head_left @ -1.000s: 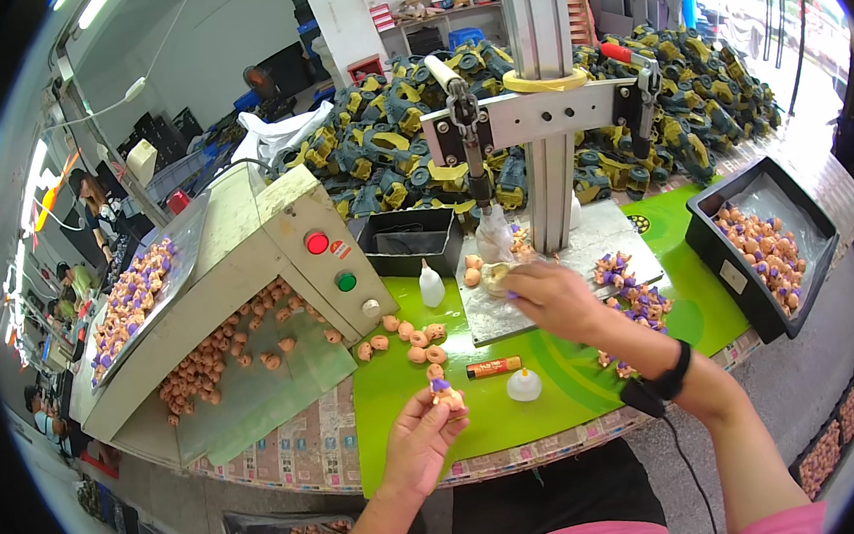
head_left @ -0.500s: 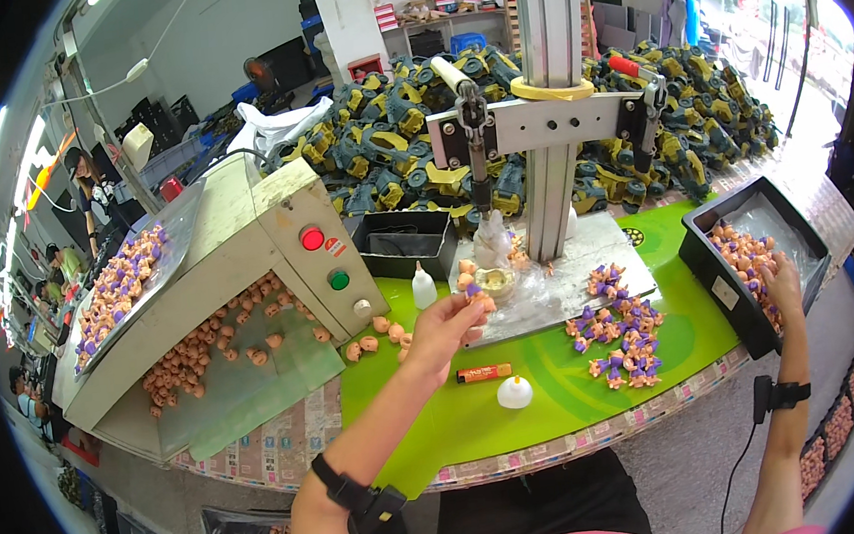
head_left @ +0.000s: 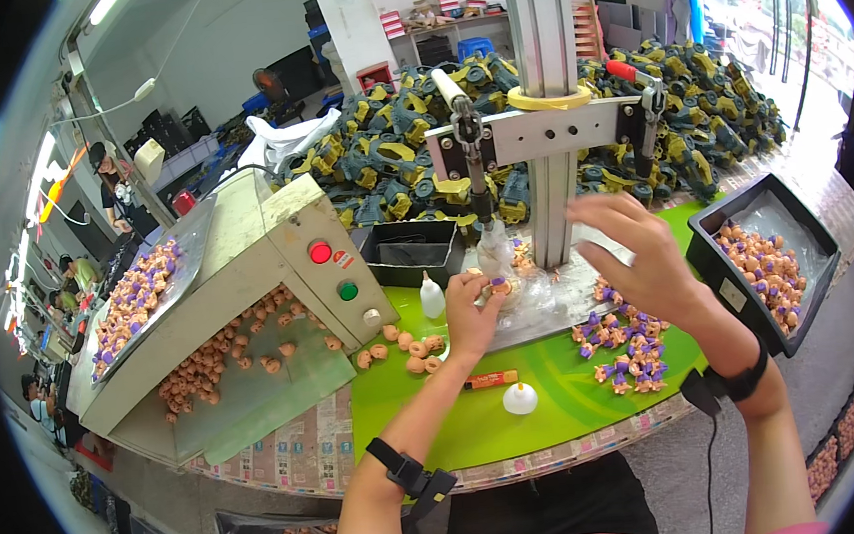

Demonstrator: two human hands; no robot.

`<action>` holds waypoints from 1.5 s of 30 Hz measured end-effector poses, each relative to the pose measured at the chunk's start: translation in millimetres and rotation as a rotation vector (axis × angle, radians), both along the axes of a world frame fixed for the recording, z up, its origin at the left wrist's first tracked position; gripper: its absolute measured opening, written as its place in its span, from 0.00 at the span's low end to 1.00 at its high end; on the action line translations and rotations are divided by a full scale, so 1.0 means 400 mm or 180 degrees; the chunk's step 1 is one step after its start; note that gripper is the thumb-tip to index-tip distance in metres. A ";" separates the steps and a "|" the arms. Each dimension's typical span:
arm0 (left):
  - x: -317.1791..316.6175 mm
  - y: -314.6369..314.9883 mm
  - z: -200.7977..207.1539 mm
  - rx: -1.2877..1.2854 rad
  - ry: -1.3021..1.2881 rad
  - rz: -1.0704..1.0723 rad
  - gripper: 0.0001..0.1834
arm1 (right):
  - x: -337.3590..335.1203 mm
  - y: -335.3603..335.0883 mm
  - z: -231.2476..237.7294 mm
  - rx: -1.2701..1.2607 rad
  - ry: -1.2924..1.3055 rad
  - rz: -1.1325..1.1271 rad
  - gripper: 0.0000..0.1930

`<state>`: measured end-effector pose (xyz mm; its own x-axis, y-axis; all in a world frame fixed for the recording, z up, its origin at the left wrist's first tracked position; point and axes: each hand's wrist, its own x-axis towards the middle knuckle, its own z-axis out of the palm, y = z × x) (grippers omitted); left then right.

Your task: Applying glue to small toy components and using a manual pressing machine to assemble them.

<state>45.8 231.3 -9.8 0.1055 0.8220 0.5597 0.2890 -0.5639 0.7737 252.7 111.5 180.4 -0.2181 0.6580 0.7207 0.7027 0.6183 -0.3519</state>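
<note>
My left hand (head_left: 471,316) pinches a small doll figure (head_left: 499,286), flesh-coloured with purple, at the fixture beneath the left toggle clamp (head_left: 472,128). Clear plastic film (head_left: 493,250) wraps the clamp's lower tip. My right hand (head_left: 636,250) is raised beside the metal column (head_left: 549,207), fingers stretched out and nothing seen in them. Below it, several purple-and-flesh doll figures (head_left: 643,355) lie in a pile on the green mat (head_left: 560,427). Loose doll heads (head_left: 415,349) sit left of my left hand.
A grey machine (head_left: 244,231) with red and green buttons holds many doll heads at left. A black bin (head_left: 828,265) of doll parts stands at right. White bottles (head_left: 520,398), an orange tube (head_left: 491,379) and a black tray (head_left: 412,268) are nearby. Yellow-green toy vehicles (head_left: 378,150) are heaped behind.
My right hand has left the bin at right and come up beside the column. My left hand has moved forward and right, bringing the doll figure to the fixture.
</note>
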 end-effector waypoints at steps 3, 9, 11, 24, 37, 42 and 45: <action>0.018 -0.012 0.023 -0.0183 -0.0018 -0.0089 0.12 | -0.091 0.116 0.060 0.1145 -0.0205 -0.0237 0.20; 0.005 0.001 -0.003 0.0061 0.0290 0.0016 0.13 | -0.216 0.293 0.187 -0.0007 0.0490 -0.0608 0.31; 0.009 0.005 -0.009 0.0474 0.0289 0.0149 0.11 | -0.236 0.300 0.202 -0.0432 0.0975 -0.0434 0.33; -0.116 -0.138 0.066 0.0090 0.0663 0.0021 0.23 | -0.169 -0.031 0.049 0.1234 0.0075 0.1071 0.16; -0.432 -0.120 0.022 0.0386 0.2435 0.0678 0.33 | -0.121 -0.243 -0.279 -0.1018 0.0969 0.0287 0.25; -0.407 -0.097 0.041 0.0375 0.2777 0.0579 0.38 | -0.115 -0.257 -0.308 -0.1153 0.1169 0.0331 0.25; -0.409 -0.089 0.036 0.0314 0.2918 0.0488 0.36 | -0.107 -0.265 -0.317 -0.1273 0.1146 0.0348 0.24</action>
